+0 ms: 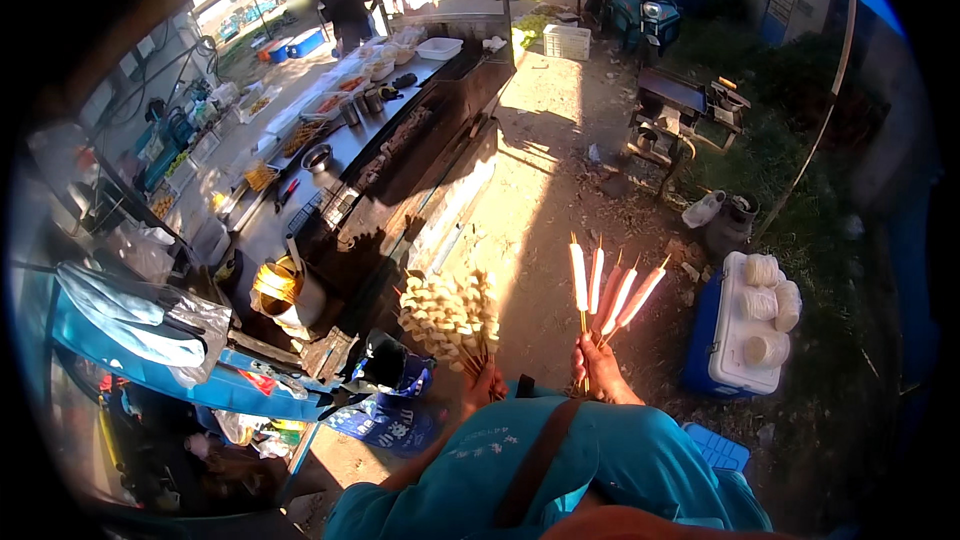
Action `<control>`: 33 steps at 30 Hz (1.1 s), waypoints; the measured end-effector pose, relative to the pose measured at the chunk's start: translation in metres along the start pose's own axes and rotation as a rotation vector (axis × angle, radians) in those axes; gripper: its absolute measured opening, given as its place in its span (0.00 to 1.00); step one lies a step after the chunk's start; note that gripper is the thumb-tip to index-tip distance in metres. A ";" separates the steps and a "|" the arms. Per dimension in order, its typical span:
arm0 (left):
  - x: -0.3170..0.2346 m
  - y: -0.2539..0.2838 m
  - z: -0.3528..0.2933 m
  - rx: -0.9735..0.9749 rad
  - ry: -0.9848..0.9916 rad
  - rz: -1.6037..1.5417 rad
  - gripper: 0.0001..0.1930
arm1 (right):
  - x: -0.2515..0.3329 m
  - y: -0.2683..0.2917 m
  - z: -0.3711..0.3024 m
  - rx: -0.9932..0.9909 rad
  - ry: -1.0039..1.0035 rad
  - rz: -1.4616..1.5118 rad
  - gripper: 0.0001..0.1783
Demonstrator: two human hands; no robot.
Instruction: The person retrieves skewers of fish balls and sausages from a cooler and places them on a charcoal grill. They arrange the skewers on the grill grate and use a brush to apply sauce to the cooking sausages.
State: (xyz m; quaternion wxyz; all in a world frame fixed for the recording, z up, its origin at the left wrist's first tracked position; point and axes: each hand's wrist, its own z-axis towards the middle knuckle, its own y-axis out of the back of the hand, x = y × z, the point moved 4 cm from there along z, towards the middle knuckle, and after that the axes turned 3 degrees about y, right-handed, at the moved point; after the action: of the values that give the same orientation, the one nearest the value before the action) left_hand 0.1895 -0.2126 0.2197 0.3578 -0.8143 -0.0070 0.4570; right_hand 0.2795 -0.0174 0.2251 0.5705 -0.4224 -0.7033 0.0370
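My left hand [484, 386] grips a thick bunch of skewers [450, 315] loaded with pale round pieces, fanned out above the fist. My right hand [601, 368] holds several sausage skewers [605, 290], their pink sticks spread upward and lit by the sun. Both hands are raised in front of my teal-clad chest, a little apart from each other. The long grill stall [385, 155] runs away from me on the left.
A metal counter [300, 140] with trays, cups and a pot lines the stall. A metal bucket of sticks [283, 292] stands near its close end. A blue-and-white cooler [735, 340] with wrapped rolls sits on the right. People [345, 5] stand at the far end.
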 end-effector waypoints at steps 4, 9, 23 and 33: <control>-0.021 0.002 0.007 -0.092 -0.158 -0.049 0.06 | 0.000 -0.037 0.038 0.115 -0.146 -0.032 0.11; -0.019 0.014 0.040 -0.154 -0.069 -0.076 0.07 | 0.002 -0.052 0.124 0.224 -0.106 -0.161 0.09; -0.048 0.004 0.233 -0.345 -0.343 -0.111 0.03 | 0.093 -0.119 0.454 0.500 -0.048 -0.597 0.08; -0.215 0.013 0.369 -0.418 -0.725 -0.173 0.09 | 0.176 -0.195 0.572 0.737 0.064 -0.713 0.10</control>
State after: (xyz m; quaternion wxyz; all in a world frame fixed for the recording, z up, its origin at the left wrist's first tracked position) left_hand -0.2162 -0.0821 0.2505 0.1966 -0.6525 -0.2929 0.6707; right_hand -0.3036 0.2155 0.2675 0.6800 0.0718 -0.7261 0.0726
